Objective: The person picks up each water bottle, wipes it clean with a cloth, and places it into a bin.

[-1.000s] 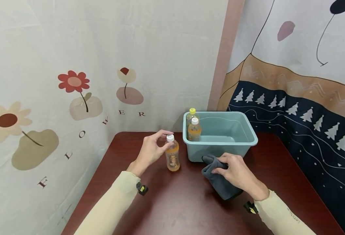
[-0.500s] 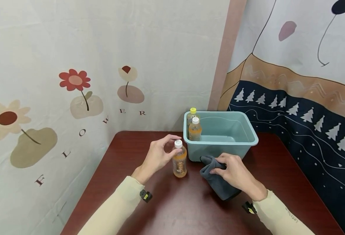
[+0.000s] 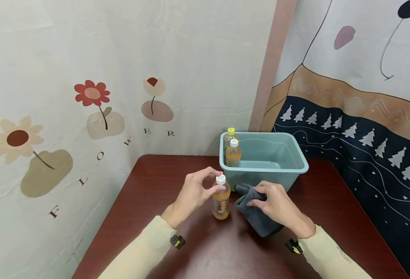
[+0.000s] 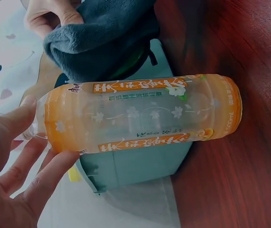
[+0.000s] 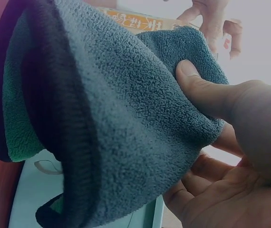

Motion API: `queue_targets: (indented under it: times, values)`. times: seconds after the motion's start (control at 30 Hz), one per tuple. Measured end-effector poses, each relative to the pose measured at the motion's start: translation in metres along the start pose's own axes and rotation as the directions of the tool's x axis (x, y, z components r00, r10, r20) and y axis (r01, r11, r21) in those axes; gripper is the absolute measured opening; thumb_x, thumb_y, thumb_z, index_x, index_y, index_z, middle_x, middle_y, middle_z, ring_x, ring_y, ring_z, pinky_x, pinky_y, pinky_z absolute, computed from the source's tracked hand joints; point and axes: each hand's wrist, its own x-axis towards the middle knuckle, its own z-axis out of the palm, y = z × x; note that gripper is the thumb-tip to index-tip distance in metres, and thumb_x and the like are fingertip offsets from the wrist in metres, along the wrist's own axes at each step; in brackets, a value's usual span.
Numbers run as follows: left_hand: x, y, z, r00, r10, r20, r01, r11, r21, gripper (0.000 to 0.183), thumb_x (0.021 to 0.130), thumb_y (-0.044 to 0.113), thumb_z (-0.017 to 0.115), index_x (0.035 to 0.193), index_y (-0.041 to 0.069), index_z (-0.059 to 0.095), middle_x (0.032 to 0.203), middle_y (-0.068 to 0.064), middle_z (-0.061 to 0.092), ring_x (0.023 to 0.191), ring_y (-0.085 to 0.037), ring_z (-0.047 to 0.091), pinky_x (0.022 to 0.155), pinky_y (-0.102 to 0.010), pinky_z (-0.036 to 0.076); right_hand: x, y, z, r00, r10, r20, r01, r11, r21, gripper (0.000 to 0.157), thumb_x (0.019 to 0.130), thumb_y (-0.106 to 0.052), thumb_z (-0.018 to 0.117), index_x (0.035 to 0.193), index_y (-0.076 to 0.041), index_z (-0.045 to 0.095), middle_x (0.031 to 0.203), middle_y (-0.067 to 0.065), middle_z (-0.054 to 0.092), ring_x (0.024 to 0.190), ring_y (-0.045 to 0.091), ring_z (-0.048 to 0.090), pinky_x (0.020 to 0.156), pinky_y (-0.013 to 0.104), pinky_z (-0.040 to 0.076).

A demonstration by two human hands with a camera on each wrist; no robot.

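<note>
My left hand [image 3: 194, 193] pinches a clear plastic drink bottle [image 3: 221, 205] near its white cap, thumb on one side and fingers on the other. The bottle stands upright over the table, and its orange label [image 4: 145, 142] faces the left wrist camera. In my right hand [image 3: 281, 203] a dark grey-blue cloth [image 3: 259, 217] is pinched between thumb and fingers and hangs down in folds. Its fuzzy surface fills much of the right wrist view, with the thumb [image 5: 197, 85] pressing on top. Bottle and cloth are close side by side, in front of the blue-green bin.
The blue-green plastic bin [image 3: 260, 176] stands at the back of the dark red table [image 3: 163, 174]. Inside its left end are a white-capped bottle [image 3: 233, 157] and a yellow-capped bottle [image 3: 231, 133]. Printed fabric walls [image 3: 198, 77] rise behind and to the right.
My left hand has carried the bottle rightward and nearer to me, closer to the cloth. The right hand and cloth have shifted slightly left.
</note>
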Motion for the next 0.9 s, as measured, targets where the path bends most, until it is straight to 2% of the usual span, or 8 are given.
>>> queue_targets:
  times: [0.2,0.27,0.37,0.47,0.53,0.7,0.77,0.9]
  values:
    - [-0.004,0.002,0.001,0.999,0.029,0.019,-0.030,0.999,0.022,0.036,0.095,0.026,0.097,0.126,0.019,0.080,0.137,-0.001,0.087,0.125,-0.015,0.084,0.107,-0.038,0.069,0.001,-0.001,0.004,1.000,-0.005,-0.022,0.006,1.000,0.021,0.026,0.094,-0.016,0.100,0.118,-0.022,0.092,0.106,-0.009,0.079,0.095,0.007,0.070,0.081,0.025,0.062]
    - [-0.005,0.003,0.000,0.999,0.038,0.027,-0.039,0.999,0.021,0.035,0.097,0.024,0.095,0.128,0.018,0.081,0.136,0.000,0.087,0.124,-0.014,0.085,0.105,-0.033,0.069,0.002,-0.001,0.005,1.000,-0.011,-0.028,0.012,1.000,0.026,0.026,0.094,-0.017,0.100,0.119,-0.022,0.092,0.107,-0.009,0.079,0.095,0.006,0.070,0.081,0.025,0.062]
    - [-0.006,0.004,-0.001,0.997,0.064,0.030,-0.064,0.998,0.006,0.035,0.098,0.022,0.094,0.130,0.017,0.082,0.134,0.000,0.088,0.120,-0.014,0.085,0.104,-0.036,0.070,0.004,-0.003,0.006,0.999,-0.020,-0.035,0.022,0.999,0.032,0.027,0.095,-0.017,0.099,0.120,-0.021,0.092,0.107,-0.008,0.079,0.095,0.007,0.070,0.081,0.026,0.062]
    - [-0.006,0.004,0.000,0.996,0.086,0.021,-0.085,0.996,-0.013,0.036,0.096,0.020,0.096,0.129,0.017,0.082,0.127,0.000,0.089,0.115,-0.014,0.086,0.101,-0.042,0.071,0.007,-0.006,0.005,0.999,-0.025,-0.044,0.027,0.999,0.034,0.028,0.094,-0.016,0.100,0.121,-0.019,0.092,0.108,-0.008,0.079,0.095,0.008,0.071,0.083,0.027,0.064]
    - [-0.007,0.004,0.001,0.996,0.088,0.017,-0.088,0.996,-0.015,0.037,0.095,0.021,0.098,0.128,0.018,0.082,0.121,0.002,0.088,0.110,-0.014,0.085,0.094,-0.042,0.072,0.010,-0.009,0.004,0.998,-0.028,-0.052,0.030,0.999,0.039,0.029,0.094,-0.016,0.100,0.121,-0.019,0.092,0.107,-0.007,0.079,0.095,0.009,0.071,0.084,0.028,0.065]
    - [-0.008,0.004,0.004,0.996,0.084,0.004,-0.084,0.996,0.010,0.044,0.093,0.025,0.100,0.130,0.023,0.079,0.114,0.007,0.085,0.101,-0.014,0.082,0.079,-0.027,0.063,0.017,-0.015,0.002,0.998,-0.041,-0.051,0.044,0.997,0.061,0.031,0.094,-0.015,0.100,0.123,-0.020,0.091,0.110,-0.006,0.081,0.097,0.011,0.072,0.086,0.030,0.065]
    - [-0.008,0.004,0.005,0.996,0.088,-0.002,-0.088,0.996,0.005,0.044,0.092,0.024,0.100,0.130,0.023,0.079,0.115,0.007,0.085,0.102,-0.013,0.082,0.083,-0.025,0.063,0.020,-0.018,0.002,0.998,-0.051,-0.037,0.053,0.996,0.068,0.032,0.095,-0.015,0.099,0.126,-0.019,0.091,0.113,-0.005,0.081,0.100,0.012,0.073,0.087,0.031,0.065]
    - [-0.005,0.005,0.006,0.994,0.106,0.005,-0.106,0.993,-0.048,0.037,0.092,0.018,0.099,0.124,0.020,0.082,0.116,0.004,0.087,0.105,-0.014,0.084,0.094,-0.031,0.069,0.026,-0.021,0.003,0.997,-0.074,-0.005,0.074,0.994,0.078,0.033,0.098,-0.014,0.096,0.129,-0.017,0.089,0.117,-0.004,0.081,0.105,0.013,0.074,0.090,0.033,0.066]
